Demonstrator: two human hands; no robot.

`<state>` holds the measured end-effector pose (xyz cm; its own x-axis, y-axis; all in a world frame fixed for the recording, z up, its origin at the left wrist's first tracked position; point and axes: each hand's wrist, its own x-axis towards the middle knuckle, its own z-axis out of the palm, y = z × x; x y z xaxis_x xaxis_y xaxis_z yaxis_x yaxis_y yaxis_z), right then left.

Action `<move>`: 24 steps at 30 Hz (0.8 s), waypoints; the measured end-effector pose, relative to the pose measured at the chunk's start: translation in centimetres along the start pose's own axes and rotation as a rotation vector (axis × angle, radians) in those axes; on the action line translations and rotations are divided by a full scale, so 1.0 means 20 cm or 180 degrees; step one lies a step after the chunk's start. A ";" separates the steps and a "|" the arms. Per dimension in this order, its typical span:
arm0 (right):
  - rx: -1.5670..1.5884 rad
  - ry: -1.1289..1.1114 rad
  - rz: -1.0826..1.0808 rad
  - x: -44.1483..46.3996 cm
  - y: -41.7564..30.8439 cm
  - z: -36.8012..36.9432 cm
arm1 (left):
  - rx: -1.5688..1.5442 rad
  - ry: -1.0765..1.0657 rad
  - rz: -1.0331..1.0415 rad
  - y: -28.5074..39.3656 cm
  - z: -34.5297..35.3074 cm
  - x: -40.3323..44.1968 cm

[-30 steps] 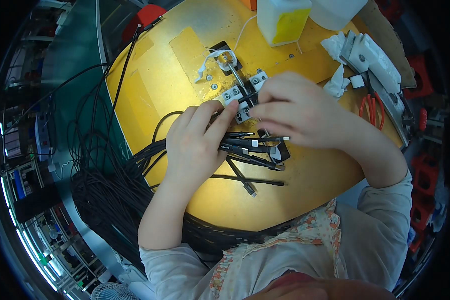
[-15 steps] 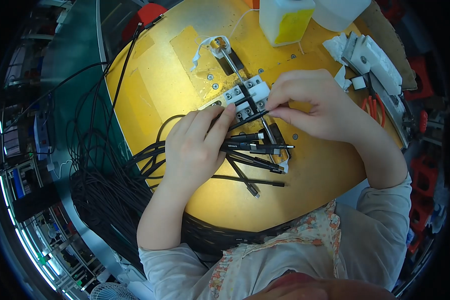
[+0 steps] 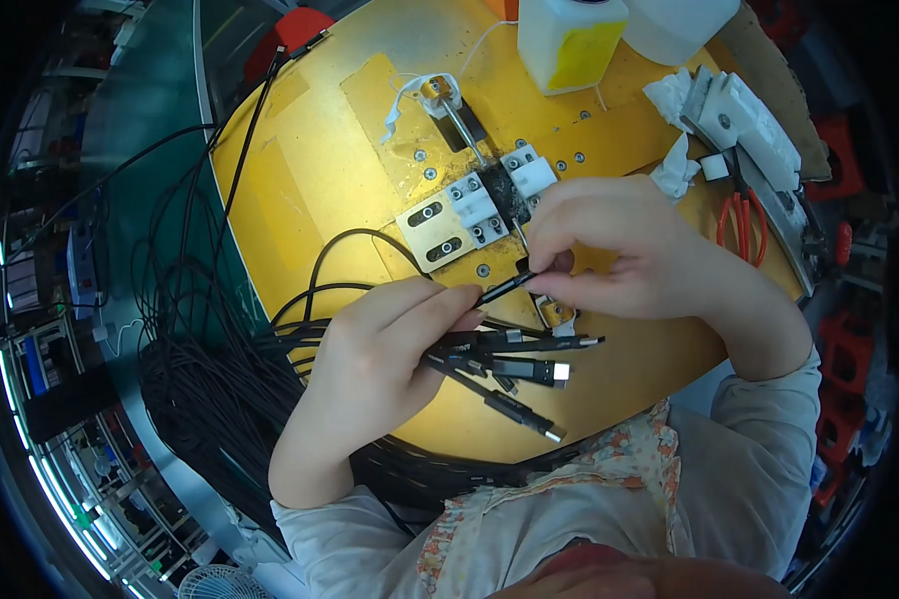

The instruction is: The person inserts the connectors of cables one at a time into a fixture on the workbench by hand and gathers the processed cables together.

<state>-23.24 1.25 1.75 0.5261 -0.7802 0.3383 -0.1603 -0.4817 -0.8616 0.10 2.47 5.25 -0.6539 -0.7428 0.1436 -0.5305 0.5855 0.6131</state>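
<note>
My left hand (image 3: 385, 344) is closed round a bunch of black USB cables, whose plugs (image 3: 529, 371) fan out to the right below it. One cable's black connector end (image 3: 502, 291) stretches from the left fingertips to my right hand (image 3: 619, 245), pinched there between thumb and forefinger. Just above the hands is a fixture with white blocks (image 3: 476, 207) bolted to a slotted metal plate (image 3: 436, 232). A dark gap (image 3: 501, 188) runs between its blocks, and a metal rod (image 3: 462, 130) points into it from above. My right hand hides part of the fixture's lower side.
The yellow work plate (image 3: 310, 130) lies under everything. A large heap of black cables (image 3: 210, 409) hangs at the left. At the back stands a white bottle with a yellow label (image 3: 579, 55). Red-handled pliers (image 3: 742, 225) and white tissue (image 3: 675, 168) lie at the right.
Both hands have come down toward me, away from the fixture. The cable end that lay across the white blocks is out of them. The plugs in my left hand have spread and swung lower.
</note>
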 end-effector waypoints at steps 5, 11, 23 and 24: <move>-0.0167 -0.0059 -0.0102 0.00 0.01 0.02 | -0.0097 0.0116 -0.0077 -0.01 0.03 0.01; -0.0528 0.0026 -0.0243 0.01 0.05 -0.01 | 0.0321 0.0235 0.0041 -0.03 0.07 0.01; -0.1165 0.0363 -0.0012 0.05 0.17 0.00 | 0.1700 0.0507 0.0590 -0.17 0.16 0.07; -0.1175 0.0355 -0.0021 0.05 0.18 0.00 | 0.1698 0.0527 0.0601 -0.17 0.17 0.07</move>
<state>-23.25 -1.14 -1.00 0.4375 -0.8054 0.4000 -0.4579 -0.5823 -0.6718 -0.84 0.43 0.77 -0.6932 -0.6256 0.3579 -0.6393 0.7630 0.0957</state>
